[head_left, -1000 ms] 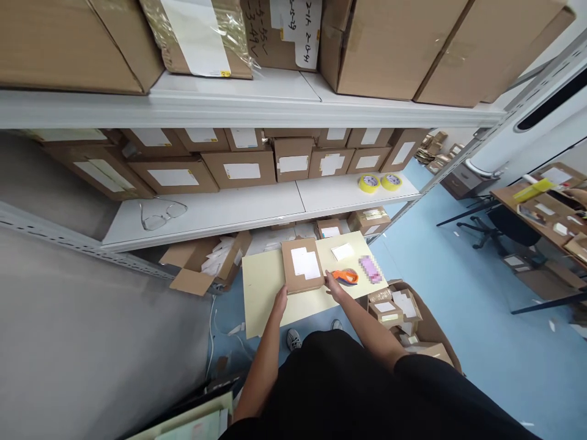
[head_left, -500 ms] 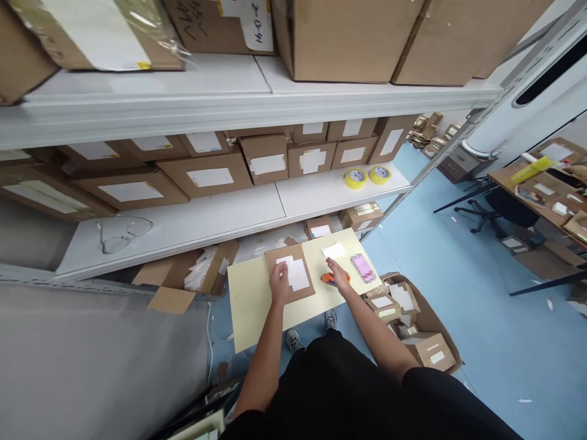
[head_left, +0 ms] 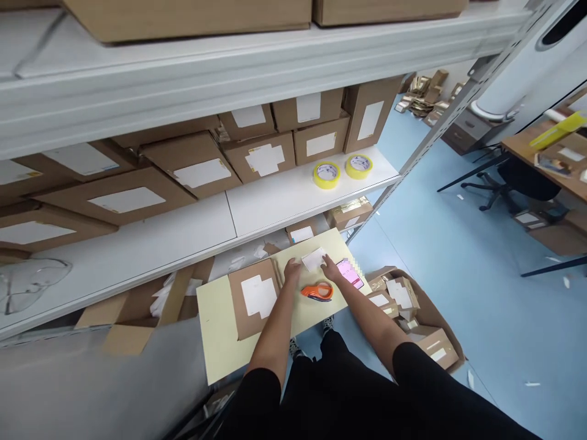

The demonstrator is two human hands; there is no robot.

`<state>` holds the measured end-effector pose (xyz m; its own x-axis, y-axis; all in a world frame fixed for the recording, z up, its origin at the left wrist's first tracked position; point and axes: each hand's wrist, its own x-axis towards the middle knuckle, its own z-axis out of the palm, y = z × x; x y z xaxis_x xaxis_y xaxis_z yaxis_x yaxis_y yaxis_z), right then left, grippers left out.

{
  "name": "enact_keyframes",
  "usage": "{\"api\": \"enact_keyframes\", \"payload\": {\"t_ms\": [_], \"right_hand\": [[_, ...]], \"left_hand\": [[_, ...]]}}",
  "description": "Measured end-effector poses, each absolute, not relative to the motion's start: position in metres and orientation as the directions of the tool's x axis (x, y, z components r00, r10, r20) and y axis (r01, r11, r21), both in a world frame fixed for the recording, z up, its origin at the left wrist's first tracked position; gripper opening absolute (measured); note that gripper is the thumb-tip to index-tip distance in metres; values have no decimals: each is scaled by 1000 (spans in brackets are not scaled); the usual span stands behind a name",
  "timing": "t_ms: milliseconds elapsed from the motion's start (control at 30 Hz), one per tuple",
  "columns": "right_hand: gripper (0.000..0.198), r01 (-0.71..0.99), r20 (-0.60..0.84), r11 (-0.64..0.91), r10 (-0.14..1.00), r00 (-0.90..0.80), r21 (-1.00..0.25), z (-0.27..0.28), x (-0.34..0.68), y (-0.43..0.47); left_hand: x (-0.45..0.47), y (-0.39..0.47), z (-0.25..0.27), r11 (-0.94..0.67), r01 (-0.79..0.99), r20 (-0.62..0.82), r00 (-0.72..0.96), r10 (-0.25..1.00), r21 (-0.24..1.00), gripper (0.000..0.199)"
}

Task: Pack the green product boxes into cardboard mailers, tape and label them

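A white paper slip (head_left: 314, 259) is between my hands over a pale yellow board (head_left: 213, 324). My left hand (head_left: 292, 269) is closed at the slip's left edge, and my right hand (head_left: 329, 267) pinches its right edge. Below the slip, an orange box cutter (head_left: 317, 291) lies on the board, touched by neither hand. To the left rests a flat cardboard box (head_left: 243, 315) with white labels stuck on it. A phone (head_left: 350, 273) with a pink screen lies just right of my right hand.
Shelving (head_left: 270, 211) stands ahead, holding labelled boxes (head_left: 202, 162) and two yellow tape rolls (head_left: 326, 175). Eyeglasses (head_left: 36, 281) lie on its left. An open carton (head_left: 132, 311) is left of the board; a large carton of parcels (head_left: 443, 315) sits on the floor at right.
My right hand has let go of the box cutter, which now lies on the board, and moved to the slip. My left hand has left the flat box and moved right to the slip.
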<state>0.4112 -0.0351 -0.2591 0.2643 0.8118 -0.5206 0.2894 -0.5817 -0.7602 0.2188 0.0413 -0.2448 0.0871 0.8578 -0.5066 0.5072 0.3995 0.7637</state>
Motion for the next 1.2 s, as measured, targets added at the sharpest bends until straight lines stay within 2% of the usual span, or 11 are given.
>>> {"api": "enact_keyframes", "payload": {"t_ms": [100, 233, 400, 600, 833, 1033, 1200], "right_hand": [[70, 499, -519, -533, 835, 182, -683, -280, 412, -26], [69, 723, -510, -411, 855, 94, -555, -296, 404, -24], [71, 807, -516, -307, 857, 4, -505, -297, 404, -27], [73, 804, -514, -256, 855, -71, -536, -290, 416, -23], [74, 791, -521, -234, 844, -123, -565, -281, 417, -27], [64, 620, -323, -313, 941, 100, -719, -270, 420, -46], [56, 389, -320, -397, 914, 250, -831, -252, 420, -60]], "left_hand": [[232, 45, -264, 470, 531, -539, -30, 842, 705, 71], [245, 46, -277, 481, 524, -545, -37, 837, 703, 72], [245, 50, -282, 417, 614, -538, 14, 843, 670, 61], [245, 52, -281, 390, 680, -538, 7, 843, 620, 37], [250, 47, -269, 371, 729, -484, -62, 873, 575, 22], [237, 36, -241, 309, 731, -422, -32, 906, 608, 23], [220, 25, -209, 258, 707, -370, 6, 929, 658, 23]]}}
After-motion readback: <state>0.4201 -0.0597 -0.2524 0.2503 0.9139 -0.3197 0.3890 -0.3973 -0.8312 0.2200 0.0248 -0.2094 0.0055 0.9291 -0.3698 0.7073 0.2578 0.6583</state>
